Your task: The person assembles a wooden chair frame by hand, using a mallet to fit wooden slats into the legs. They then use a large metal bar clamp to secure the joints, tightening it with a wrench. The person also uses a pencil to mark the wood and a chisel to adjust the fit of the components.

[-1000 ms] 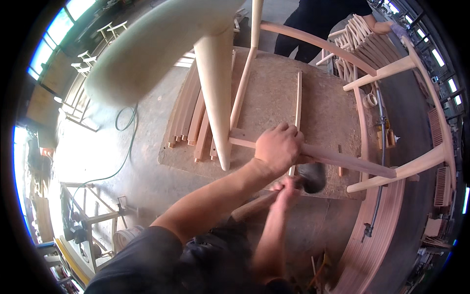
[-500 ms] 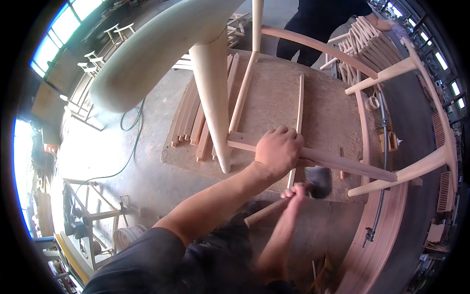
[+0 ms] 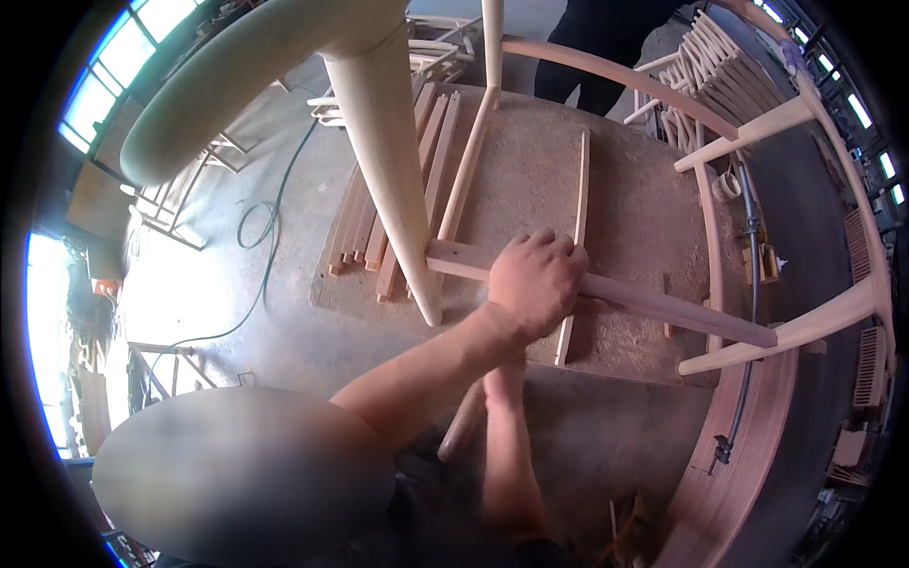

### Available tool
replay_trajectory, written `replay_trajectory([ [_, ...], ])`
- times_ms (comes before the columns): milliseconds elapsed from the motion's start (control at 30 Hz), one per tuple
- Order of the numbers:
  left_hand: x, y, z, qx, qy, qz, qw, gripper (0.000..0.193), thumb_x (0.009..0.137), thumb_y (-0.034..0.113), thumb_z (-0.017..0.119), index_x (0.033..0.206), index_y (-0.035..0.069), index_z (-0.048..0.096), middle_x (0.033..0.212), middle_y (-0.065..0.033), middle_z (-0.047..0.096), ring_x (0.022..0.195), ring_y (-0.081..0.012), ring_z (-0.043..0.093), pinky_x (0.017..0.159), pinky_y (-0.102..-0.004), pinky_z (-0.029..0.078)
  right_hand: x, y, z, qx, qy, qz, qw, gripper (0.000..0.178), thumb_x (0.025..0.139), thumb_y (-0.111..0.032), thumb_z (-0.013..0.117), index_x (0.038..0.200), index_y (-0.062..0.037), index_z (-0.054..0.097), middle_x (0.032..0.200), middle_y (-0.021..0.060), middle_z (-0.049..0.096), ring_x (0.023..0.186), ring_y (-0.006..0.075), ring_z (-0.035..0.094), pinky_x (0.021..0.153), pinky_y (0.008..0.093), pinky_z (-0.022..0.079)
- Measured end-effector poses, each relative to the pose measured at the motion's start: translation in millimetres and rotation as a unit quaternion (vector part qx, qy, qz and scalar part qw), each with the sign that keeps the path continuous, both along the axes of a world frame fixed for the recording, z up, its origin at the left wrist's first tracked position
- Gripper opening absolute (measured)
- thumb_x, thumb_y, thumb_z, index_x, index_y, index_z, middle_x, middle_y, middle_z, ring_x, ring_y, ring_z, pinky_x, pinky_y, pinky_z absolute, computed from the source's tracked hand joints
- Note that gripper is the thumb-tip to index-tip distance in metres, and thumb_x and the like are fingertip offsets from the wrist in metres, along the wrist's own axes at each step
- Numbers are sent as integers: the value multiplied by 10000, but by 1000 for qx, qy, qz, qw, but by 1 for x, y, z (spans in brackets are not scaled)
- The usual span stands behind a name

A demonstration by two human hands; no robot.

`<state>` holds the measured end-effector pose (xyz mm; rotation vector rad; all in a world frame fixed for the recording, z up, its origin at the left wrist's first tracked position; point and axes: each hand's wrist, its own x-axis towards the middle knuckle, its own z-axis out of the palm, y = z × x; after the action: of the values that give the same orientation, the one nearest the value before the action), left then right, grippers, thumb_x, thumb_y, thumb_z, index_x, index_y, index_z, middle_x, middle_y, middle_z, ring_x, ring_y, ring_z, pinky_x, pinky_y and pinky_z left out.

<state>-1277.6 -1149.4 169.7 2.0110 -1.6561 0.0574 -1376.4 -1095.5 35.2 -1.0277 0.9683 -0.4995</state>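
A pale wooden chair frame fills the middle, with a thick leg and a curved armrest looming close at the upper left. My left hand is closed over the chair's near rail, fingers wrapped round it. Below, my right hand is partly hidden behind my left forearm and grips the wooden handle of a mallet. The mallet's dark head, seen in the earlier frame, is hidden now.
The chair frame stands over a dusty board with loose wooden strips at its left. Behind stand a person in dark clothes and stacked chair parts. A bar clamp lies at right, a green hose on the left floor.
My right hand has moved left with the mallet, passing behind my left forearm. My left hand keeps its hold on the rail. The view has shifted slightly.
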Motion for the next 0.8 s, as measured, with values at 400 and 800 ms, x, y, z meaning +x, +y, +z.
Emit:
replay_trajectory([
  [400, 0, -8, -21, -206, -39, -18, 978, 361, 751, 462, 753, 854, 126, 669, 868, -14, 622, 841, -227, 616, 726, -368, 497, -10, 13, -9, -30, 209, -197, 957, 379, 908, -334, 690, 1076, 1, 634, 980, 147, 687, 933, 344, 665, 837, 389, 537],
  [800, 5, -11, -10, -142, -62, -6, 988, 241, 674, 331, 731, 793, 130, 671, 803, -26, 590, 773, -238, 596, 681, -390, 482, -37, -14, -3, 148, -32, -74, 986, 158, 874, -174, 657, 853, -67, 543, 625, 16, 496, 569, 130, 549, 483, 326, 463],
])
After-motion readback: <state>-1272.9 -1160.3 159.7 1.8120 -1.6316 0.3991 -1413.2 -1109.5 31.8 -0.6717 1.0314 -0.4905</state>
